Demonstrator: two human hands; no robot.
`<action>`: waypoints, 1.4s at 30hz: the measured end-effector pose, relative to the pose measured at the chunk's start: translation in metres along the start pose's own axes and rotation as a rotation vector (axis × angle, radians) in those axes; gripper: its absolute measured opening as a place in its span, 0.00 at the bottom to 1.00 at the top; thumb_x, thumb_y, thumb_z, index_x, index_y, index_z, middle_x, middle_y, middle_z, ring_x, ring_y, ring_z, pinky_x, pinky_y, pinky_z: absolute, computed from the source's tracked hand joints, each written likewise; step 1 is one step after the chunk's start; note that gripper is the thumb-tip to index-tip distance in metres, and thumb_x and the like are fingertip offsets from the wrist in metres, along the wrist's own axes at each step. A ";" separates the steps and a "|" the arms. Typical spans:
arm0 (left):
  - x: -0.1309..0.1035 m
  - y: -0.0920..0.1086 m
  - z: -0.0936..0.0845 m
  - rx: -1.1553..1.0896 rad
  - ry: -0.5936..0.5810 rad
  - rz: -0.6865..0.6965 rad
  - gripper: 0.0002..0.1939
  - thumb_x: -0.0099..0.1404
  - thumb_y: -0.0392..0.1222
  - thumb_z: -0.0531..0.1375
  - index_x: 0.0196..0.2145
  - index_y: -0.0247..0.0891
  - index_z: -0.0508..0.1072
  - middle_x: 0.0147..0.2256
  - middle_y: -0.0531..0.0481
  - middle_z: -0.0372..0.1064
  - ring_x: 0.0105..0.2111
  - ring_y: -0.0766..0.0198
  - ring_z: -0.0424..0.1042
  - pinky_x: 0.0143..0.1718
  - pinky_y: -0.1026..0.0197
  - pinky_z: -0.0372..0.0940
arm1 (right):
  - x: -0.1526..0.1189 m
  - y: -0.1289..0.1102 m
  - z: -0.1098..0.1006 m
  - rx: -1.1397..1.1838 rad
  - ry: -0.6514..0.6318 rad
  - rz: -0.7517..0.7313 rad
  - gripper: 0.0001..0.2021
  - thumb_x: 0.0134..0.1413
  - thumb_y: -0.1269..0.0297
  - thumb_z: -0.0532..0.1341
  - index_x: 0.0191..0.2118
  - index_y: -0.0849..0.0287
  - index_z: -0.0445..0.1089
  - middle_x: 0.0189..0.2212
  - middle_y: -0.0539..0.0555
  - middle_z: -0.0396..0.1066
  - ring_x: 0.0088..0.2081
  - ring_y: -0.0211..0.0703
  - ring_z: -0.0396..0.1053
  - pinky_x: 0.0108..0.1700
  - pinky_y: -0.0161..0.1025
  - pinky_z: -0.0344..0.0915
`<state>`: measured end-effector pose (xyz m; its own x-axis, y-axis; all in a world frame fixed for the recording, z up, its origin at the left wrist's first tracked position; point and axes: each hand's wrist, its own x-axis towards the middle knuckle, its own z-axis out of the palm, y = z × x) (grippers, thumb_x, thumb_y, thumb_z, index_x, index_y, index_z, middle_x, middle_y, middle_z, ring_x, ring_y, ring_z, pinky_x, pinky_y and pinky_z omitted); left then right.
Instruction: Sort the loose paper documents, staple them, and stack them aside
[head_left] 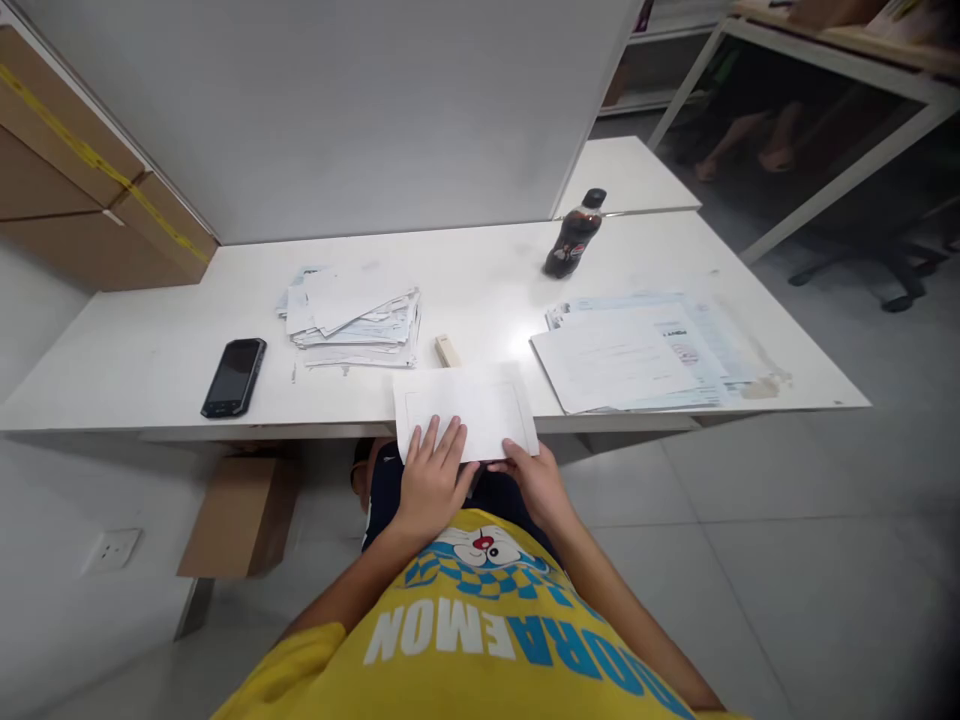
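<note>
A white sheet of paper (472, 398) lies at the desk's front edge, its near side reaching past the edge toward me. My left hand (433, 470) rests flat on its left part with the fingers spread. At the paper's near right corner my right hand (531, 478) pinches the sheet, thumb on top and fingers underneath. Just beyond the paper sits a small beige block-like item (447, 351), partly covered by the sheet. To the left is an untidy stack of papers (352, 318); to the right, another pile of papers (615, 360) with some print and a stamp.
A black phone (234, 377) lies on the left of the white desk (150, 345). Toward the back right stands a cola bottle (574, 235). Cardboard boxes (97, 190) fill the left corner, and a grey panel (337, 110) closes off the back. Another person's legs (750, 140) show beyond.
</note>
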<state>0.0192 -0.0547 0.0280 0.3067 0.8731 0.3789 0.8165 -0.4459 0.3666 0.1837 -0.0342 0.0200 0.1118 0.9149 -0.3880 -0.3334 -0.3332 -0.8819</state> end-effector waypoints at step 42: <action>0.096 -0.054 0.023 -0.102 -0.103 0.058 0.25 0.71 0.44 0.50 0.63 0.33 0.59 0.64 0.39 0.57 0.66 0.53 0.53 0.66 0.47 0.54 | 0.028 -0.014 -0.039 -0.363 0.187 -0.055 0.09 0.41 0.62 0.61 0.31 0.60 0.69 0.21 0.49 0.70 0.20 0.43 0.69 0.24 0.39 0.69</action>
<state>0.0162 0.0574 0.0250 0.4052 0.8583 0.3148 0.7436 -0.5097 0.4327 0.2277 -0.0125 0.0116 0.2996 0.8874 -0.3504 0.0257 -0.3747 -0.9268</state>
